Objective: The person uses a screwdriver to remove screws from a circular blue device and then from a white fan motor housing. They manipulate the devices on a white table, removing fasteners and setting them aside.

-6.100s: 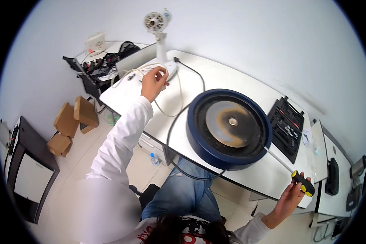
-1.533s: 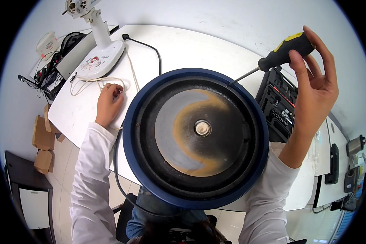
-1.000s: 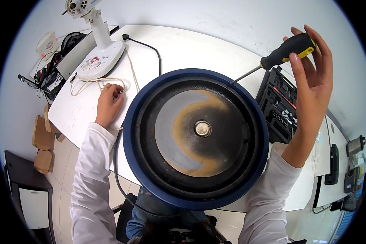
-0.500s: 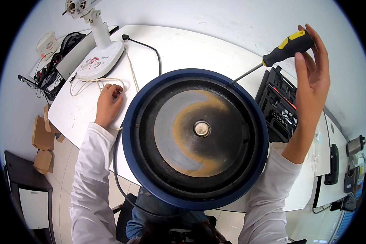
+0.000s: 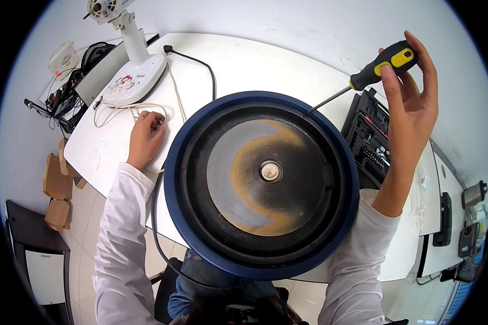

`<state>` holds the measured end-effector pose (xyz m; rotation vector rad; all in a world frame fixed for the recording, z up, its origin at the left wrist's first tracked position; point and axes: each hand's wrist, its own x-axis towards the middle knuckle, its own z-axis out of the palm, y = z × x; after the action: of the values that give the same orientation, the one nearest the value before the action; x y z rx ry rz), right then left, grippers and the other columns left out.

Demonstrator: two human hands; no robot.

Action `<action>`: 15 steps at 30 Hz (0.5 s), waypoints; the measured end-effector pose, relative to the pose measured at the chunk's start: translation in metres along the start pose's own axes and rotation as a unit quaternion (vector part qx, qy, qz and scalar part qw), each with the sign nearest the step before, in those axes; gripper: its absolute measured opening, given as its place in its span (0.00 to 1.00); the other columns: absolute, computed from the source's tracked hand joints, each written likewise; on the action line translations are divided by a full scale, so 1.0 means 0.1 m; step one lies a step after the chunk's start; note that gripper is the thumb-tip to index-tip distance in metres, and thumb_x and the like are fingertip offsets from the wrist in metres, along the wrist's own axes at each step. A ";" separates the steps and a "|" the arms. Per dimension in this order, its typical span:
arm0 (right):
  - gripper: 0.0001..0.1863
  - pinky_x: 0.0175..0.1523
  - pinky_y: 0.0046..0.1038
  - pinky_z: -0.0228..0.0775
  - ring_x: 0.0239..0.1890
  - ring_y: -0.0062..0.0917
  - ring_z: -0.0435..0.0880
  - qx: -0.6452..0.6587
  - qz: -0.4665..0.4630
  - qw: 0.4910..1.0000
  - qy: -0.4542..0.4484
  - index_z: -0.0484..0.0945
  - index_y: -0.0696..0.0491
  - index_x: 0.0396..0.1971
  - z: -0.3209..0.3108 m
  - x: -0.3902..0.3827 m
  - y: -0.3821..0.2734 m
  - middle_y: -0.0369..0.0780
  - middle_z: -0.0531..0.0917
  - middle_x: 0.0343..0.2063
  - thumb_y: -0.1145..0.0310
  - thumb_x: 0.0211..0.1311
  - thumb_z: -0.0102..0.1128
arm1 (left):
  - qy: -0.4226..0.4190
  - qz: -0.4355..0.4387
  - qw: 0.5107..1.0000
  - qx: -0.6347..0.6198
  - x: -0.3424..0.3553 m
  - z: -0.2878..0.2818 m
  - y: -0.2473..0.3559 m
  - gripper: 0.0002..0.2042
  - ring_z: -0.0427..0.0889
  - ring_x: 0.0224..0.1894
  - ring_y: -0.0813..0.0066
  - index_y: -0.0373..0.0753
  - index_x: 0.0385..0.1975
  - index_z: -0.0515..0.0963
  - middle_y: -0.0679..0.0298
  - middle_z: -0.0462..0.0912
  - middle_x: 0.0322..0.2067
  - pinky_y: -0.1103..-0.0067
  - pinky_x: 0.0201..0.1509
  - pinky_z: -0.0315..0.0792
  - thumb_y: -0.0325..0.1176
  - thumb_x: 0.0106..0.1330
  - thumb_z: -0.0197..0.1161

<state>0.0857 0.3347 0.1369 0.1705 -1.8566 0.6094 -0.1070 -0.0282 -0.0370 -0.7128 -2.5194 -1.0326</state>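
A round dark-blue appliance (image 5: 173, 216) with a black inner well sits in front of me. In it lies a stained heating plate (image 5: 222, 162) with a metal button (image 5: 270, 171) at its centre. My right hand (image 5: 412, 103) grips a screwdriver (image 5: 377, 70) by its black and yellow handle, thumb on the near side. The shaft slants down left, and its tip touches the inner edge of the blue rim at the far right. My left hand (image 5: 145, 140) rests on the table left of the appliance, fingers curled beside a cream cord (image 5: 174, 89); what they hold, if anything, is hidden.
A black tool case (image 5: 366, 135) with bits lies open right of the appliance. A white fan stand (image 5: 133, 78) stands at the far left. A black plugged cable (image 5: 200, 64) runs behind the appliance. Cardboard boxes (image 5: 57, 184) sit on the floor at left.
The screwdriver handle has turned about its axis, so its yellow patches face differently. My right thumb and wrist have shifted slightly left; the tip stays at the rim. My left hand has barely moved.
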 end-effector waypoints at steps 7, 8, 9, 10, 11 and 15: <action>0.25 0.59 0.39 0.70 0.55 0.36 0.77 0.023 0.008 1.000 -0.005 0.69 0.49 0.58 0.02 0.02 -0.04 0.47 0.77 0.52 0.64 0.60 0.61 | -0.001 0.005 1.000 -0.001 0.00 0.01 0.01 0.07 0.70 0.30 0.69 0.34 0.34 0.75 0.60 0.69 0.28 0.77 0.35 0.67 0.25 0.56 0.60; 0.26 0.59 0.40 0.69 0.55 0.36 0.77 0.055 0.017 0.998 -0.009 0.69 0.49 0.58 0.03 0.02 -0.07 0.47 0.78 0.51 0.63 0.60 0.61 | -0.002 0.006 1.000 0.001 0.00 0.01 0.00 0.07 0.69 0.30 0.71 0.34 0.35 0.75 0.61 0.69 0.28 0.78 0.35 0.66 0.25 0.57 0.59; 0.26 0.60 0.39 0.69 0.55 0.35 0.77 0.060 0.011 0.998 -0.009 0.69 0.48 0.58 0.04 0.03 -0.06 0.47 0.78 0.50 0.61 0.60 0.61 | -0.002 0.008 1.000 0.004 0.00 0.01 0.00 0.06 0.69 0.30 0.72 0.34 0.35 0.75 0.62 0.69 0.29 0.79 0.35 0.65 0.25 0.58 0.59; 0.26 0.60 0.39 0.69 0.54 0.35 0.78 0.066 0.005 0.998 -0.010 0.70 0.48 0.57 0.04 0.03 -0.04 0.47 0.78 0.50 0.60 0.60 0.62 | -0.003 0.009 1.000 0.006 0.00 0.00 -0.01 0.06 0.68 0.29 0.74 0.34 0.35 0.75 0.62 0.69 0.29 0.81 0.34 0.65 0.25 0.58 0.59; 0.26 0.60 0.38 0.68 0.54 0.34 0.78 0.071 -0.001 0.997 -0.010 0.70 0.48 0.57 0.03 0.03 -0.03 0.46 0.78 0.49 0.59 0.59 0.62 | -0.002 0.010 1.000 0.006 -0.01 0.00 -0.01 0.06 0.68 0.29 0.74 0.34 0.35 0.75 0.62 0.69 0.29 0.81 0.34 0.65 0.25 0.58 0.59; 0.24 0.60 0.36 0.69 0.51 0.33 0.79 -0.096 -0.017 0.995 -0.001 0.71 0.48 0.57 -0.02 0.01 -0.06 0.45 0.79 0.49 0.62 0.60 0.62 | -0.003 0.008 1.000 0.003 0.00 0.00 -0.02 0.07 0.69 0.30 0.71 0.34 0.35 0.75 0.61 0.69 0.28 0.78 0.35 0.66 0.25 0.57 0.59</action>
<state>0.0891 0.3306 0.1400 0.0763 -1.8990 0.4049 -0.1078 -0.0290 -0.0384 -0.7329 -2.5162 -1.0184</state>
